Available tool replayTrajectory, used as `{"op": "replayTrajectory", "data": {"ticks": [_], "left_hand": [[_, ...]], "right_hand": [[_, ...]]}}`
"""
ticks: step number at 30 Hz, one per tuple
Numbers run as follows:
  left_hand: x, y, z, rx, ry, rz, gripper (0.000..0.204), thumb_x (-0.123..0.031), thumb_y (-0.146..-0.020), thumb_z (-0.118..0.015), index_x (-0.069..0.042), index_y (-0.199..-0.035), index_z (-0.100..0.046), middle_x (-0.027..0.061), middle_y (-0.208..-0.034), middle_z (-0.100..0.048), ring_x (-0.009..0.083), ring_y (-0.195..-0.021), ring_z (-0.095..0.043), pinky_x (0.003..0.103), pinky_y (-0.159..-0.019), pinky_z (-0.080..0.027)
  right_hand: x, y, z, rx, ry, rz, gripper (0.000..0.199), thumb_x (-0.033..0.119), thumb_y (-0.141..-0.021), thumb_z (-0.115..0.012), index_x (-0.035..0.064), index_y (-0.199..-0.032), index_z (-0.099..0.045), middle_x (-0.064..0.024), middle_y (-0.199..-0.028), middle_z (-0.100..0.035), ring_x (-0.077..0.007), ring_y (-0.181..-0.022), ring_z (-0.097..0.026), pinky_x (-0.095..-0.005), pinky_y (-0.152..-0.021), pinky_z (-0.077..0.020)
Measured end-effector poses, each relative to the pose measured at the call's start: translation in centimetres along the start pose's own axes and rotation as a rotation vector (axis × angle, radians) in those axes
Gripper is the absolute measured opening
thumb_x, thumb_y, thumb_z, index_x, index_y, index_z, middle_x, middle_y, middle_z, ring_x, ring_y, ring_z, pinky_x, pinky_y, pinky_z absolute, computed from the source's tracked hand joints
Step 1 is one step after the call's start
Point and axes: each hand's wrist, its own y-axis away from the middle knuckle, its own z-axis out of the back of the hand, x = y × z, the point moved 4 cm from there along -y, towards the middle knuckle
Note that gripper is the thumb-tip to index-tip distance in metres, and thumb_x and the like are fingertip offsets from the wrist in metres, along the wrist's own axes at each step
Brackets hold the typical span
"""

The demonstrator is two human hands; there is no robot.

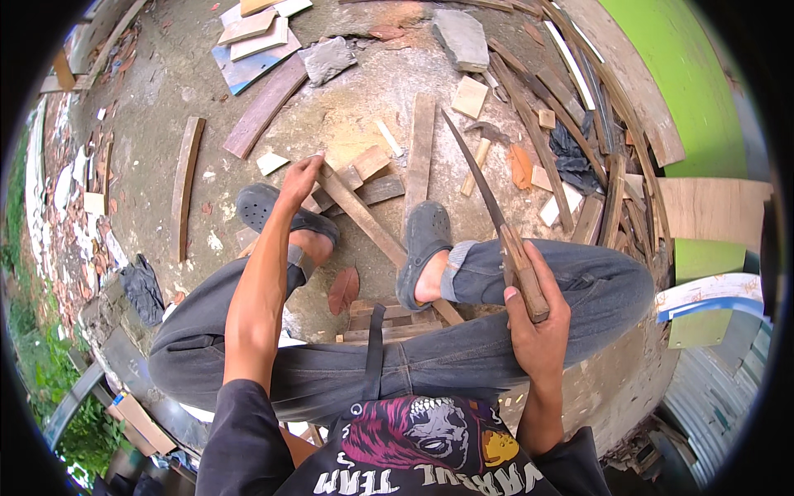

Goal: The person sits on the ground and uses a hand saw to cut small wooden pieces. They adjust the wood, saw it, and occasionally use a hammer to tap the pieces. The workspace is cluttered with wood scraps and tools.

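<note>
My left hand (303, 177) is closed on the upper end of a narrow wooden strip (364, 217). The strip slants down to the right and passes behind the clog (428, 231) on my right foot. In my right hand (539, 326), above my right thigh, is a long-bladed tool (514, 263) with a wooden handle. Its dark, tapering blade points up and away to the left; I cannot tell whether it is toothed. Beyond my left hand lie short wood blocks (370, 163), and a longer plank (420, 149) runs away from my right foot.
A hammer (475, 165) rests beyond the blade. Stones (461, 40), wood offcuts (256, 37) and loose boards (188, 186) are spread over the concrete. Long strips and black plastic (571, 153) pile up at the right, beside a green panel (686, 99). Low slats (389, 324) lie between my legs.
</note>
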Motion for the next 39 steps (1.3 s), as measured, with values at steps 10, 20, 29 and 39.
{"op": "replayTrajectory", "data": {"ticks": [10, 20, 29, 39], "left_hand": [[0.1, 0.1, -0.5, 0.089, -0.009, -0.118, 0.064, -0.059, -0.097, -0.056, 0.002, -0.111, -0.071, 0.0062, -0.088, -0.067, 0.0145, -0.086, -0.059, 0.033, -0.080, -0.048], [1.6, -0.5, -1.7, -0.038, 0.501, 0.012, 0.078, -0.069, -0.098, -0.037, -0.002, -0.117, -0.072, 0.0144, -0.111, -0.073, 0.0270, -0.111, -0.064, 0.038, -0.102, -0.047], [2.8, -4.4, -2.9, -0.152, 0.667, -0.217, 0.089, -0.066, -0.101, -0.023, 0.000, -0.067, -0.071, 0.0117, -0.069, -0.068, 0.0223, -0.074, -0.061, 0.036, -0.086, -0.045], [2.9, -3.8, -4.0, -0.233, 0.916, -0.015, 0.092, -0.070, -0.100, -0.015, 0.000, -0.076, -0.071, 0.0131, -0.081, -0.071, 0.0237, -0.086, -0.065, 0.036, -0.091, -0.045]], "right_hand": [[-0.5, 0.4, -4.1, 0.179, -0.059, -0.119, 0.051, -0.001, -0.090, -0.061, -0.0014, -0.141, -0.053, -0.0169, -0.121, -0.066, -0.0168, -0.106, -0.060, -0.0284, -0.090, -0.0456], [-0.6, -0.4, -7.2, 0.236, -0.044, -0.116, 0.050, -0.002, -0.090, -0.060, -0.0043, -0.139, -0.053, -0.0205, -0.131, -0.064, -0.0213, -0.121, -0.061, -0.0315, -0.102, -0.0447], [-1.8, 0.3, -7.0, 0.248, 0.018, -0.087, 0.053, 0.002, -0.092, -0.061, 0.0005, -0.144, -0.050, -0.0081, -0.106, -0.064, -0.0099, -0.079, -0.053, -0.0237, -0.067, -0.0412], [7.6, -0.1, -6.6, 0.392, 0.079, -0.201, 0.052, 0.006, -0.091, -0.065, -0.0019, -0.141, -0.052, -0.0190, -0.123, -0.068, -0.0204, -0.110, -0.065, -0.0309, -0.095, -0.0486]]}}
